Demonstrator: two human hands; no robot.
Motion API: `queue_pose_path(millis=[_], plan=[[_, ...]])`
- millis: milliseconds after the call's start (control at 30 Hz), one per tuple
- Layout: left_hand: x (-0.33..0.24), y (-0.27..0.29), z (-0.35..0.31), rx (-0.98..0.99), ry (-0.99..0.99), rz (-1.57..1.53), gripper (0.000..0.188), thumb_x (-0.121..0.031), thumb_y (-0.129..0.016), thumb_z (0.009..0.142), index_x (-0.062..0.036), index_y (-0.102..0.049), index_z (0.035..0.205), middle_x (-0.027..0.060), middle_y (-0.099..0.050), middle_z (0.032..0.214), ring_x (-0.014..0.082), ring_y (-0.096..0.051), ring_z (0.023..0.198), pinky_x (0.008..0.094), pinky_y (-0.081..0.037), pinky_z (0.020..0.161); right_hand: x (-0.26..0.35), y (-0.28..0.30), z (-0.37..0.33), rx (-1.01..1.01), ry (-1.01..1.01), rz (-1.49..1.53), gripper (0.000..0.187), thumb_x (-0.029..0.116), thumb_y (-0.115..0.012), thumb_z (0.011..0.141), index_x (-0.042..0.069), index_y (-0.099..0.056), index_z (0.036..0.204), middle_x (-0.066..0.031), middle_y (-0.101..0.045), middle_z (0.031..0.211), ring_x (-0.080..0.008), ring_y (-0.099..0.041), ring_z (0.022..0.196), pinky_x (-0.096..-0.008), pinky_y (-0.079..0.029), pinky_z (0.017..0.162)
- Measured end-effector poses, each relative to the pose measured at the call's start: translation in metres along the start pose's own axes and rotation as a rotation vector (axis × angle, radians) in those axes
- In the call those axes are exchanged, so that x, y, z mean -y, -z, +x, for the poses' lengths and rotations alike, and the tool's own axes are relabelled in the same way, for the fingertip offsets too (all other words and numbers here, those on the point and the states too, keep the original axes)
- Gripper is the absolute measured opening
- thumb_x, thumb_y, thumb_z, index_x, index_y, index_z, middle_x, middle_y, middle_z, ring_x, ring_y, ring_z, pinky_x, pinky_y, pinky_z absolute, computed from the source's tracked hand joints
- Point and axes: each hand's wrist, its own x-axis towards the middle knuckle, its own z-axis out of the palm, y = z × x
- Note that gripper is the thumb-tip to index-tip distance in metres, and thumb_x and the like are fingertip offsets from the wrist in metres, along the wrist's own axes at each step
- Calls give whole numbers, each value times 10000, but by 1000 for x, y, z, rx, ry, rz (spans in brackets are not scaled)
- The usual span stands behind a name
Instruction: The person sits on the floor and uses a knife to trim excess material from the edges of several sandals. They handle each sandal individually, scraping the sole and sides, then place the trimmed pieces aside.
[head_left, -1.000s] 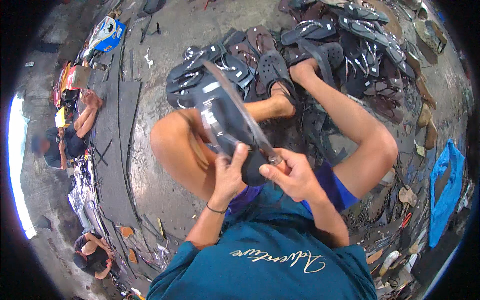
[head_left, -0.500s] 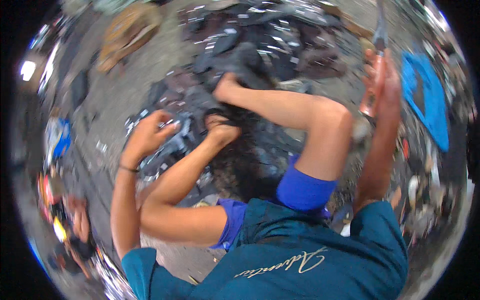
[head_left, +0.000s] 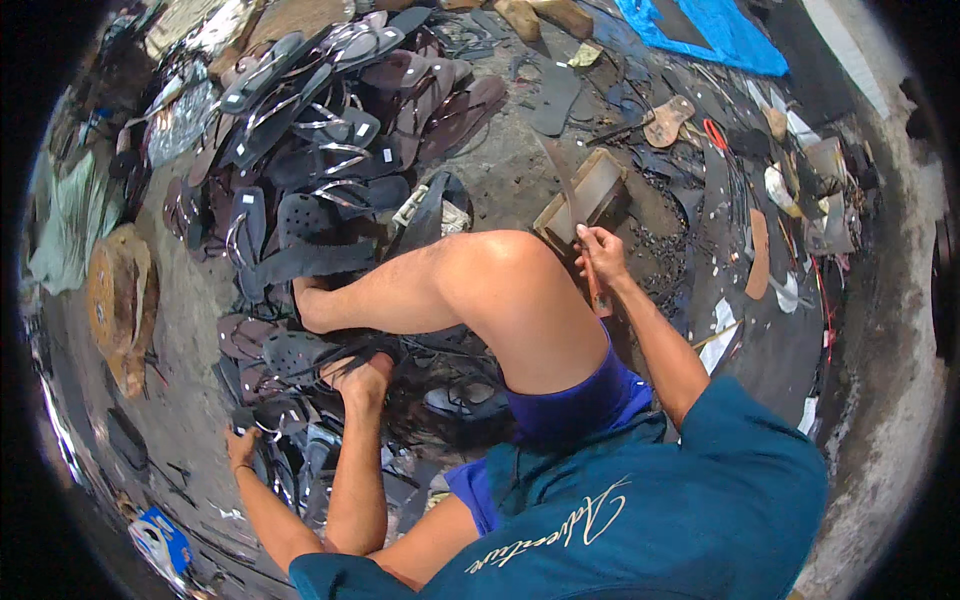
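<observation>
My right hand (head_left: 602, 256) is closed round the orange-brown handle of a long knife (head_left: 572, 198). Its narrow blade points away from me, across a rectangular wooden block (head_left: 597, 190). Low on the left, my left hand (head_left: 241, 447) has its fingers closed at the edge of the footwear pile, on what looks like a dark sandal (head_left: 243, 420); its fingertips are partly hidden. Between my bare feet lie grey perforated clogs (head_left: 292, 358) and a long dark strip (head_left: 312, 263). Dark flip-flops with shiny straps (head_left: 345, 160) are heaped beyond.
A round wooden stump (head_left: 122, 290) stands at the left, beside a pale green sheet (head_left: 75, 220). At the upper right are a blue sheet (head_left: 715, 38) and a tan sole cutout (head_left: 668, 121). Dark scraps, wires and offcuts litter the right side. A blue-and-white bag (head_left: 160, 540) lies lower left.
The view has swung to the right and steadied. My left hand has gone from hovering, fingers loosely curled, to the pile's edge. The knife stays in my right hand, now beside my raised knee.
</observation>
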Motion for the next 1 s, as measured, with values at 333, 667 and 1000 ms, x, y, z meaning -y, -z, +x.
queue_pose_path(millis=[333, 667, 1000], plan=[[-135, 27, -116, 19, -85, 328, 1066, -404, -922, 502, 15, -445, 1358, 211, -603, 1261, 358, -574, 1180, 426, -439, 1010, -36, 138, -84, -259, -36, -263, 304, 329, -640, 937, 33, -659, 870, -22, -624, 682, -87, -567, 483, -249, -424, 373], [-160, 128, -142, -712, -281, -64, 810, -525, -742, 784, 61, -483, 1279, 190, -560, 1192, 297, -565, 1086, 388, -442, 965, 18, 82, 24, -420, 806, -1113, 399, 178, -558, 945, 77, -537, 1330, -155, -487, 1151, -356, -568, 937, -454, -514, 791], [-221, 143, -373, -746, -306, -763, 653, -497, -630, 877, 23, -518, 1256, 153, -561, 1186, 260, -556, 1092, 387, -451, 955, -47, 75, -105, 19, 639, -756, 446, 148, -618, 888, 45, -552, 1317, -163, -501, 1073, -343, -622, 849, -424, -520, 767]])
